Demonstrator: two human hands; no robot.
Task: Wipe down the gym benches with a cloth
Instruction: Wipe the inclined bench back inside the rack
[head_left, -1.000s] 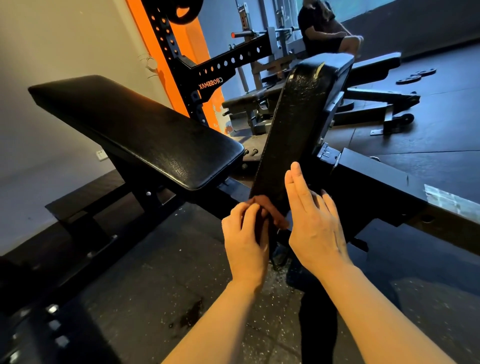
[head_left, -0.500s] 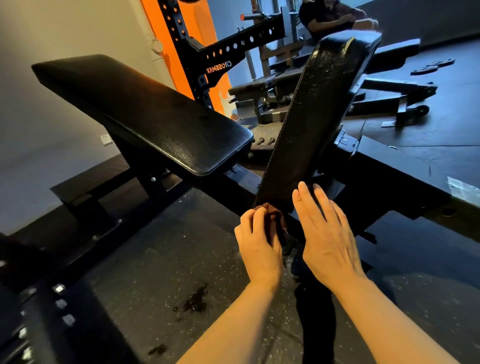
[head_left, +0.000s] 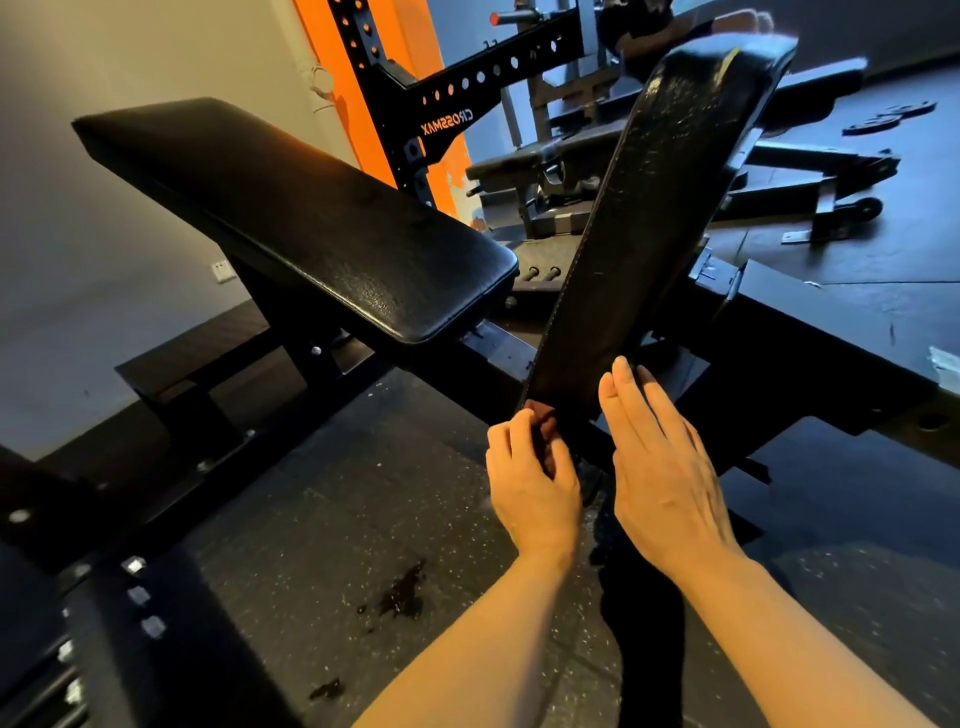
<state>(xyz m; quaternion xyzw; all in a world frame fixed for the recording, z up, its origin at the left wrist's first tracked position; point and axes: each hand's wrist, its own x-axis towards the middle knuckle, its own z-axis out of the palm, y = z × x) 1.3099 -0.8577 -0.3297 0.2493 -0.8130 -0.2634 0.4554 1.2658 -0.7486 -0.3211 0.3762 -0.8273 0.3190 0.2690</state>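
Pale wall (head_left: 104, 218); orange rack upright (head_left: 353, 88); dark speckled rubber floor (head_left: 322, 519), dimly lit.

Brown cloth (head_left: 543, 415) bunched at tilted black bench pad's (head_left: 644, 228) lower end

We can read one piece of lettering: "CROSSMAX" in orange capitals, printed on the black perforated steel arm of the rack (head_left: 470, 98) that stands against the orange wall panel. It appears upside down to us, so we read it inverted. No other text, number or sign is legible to us anywhere else.
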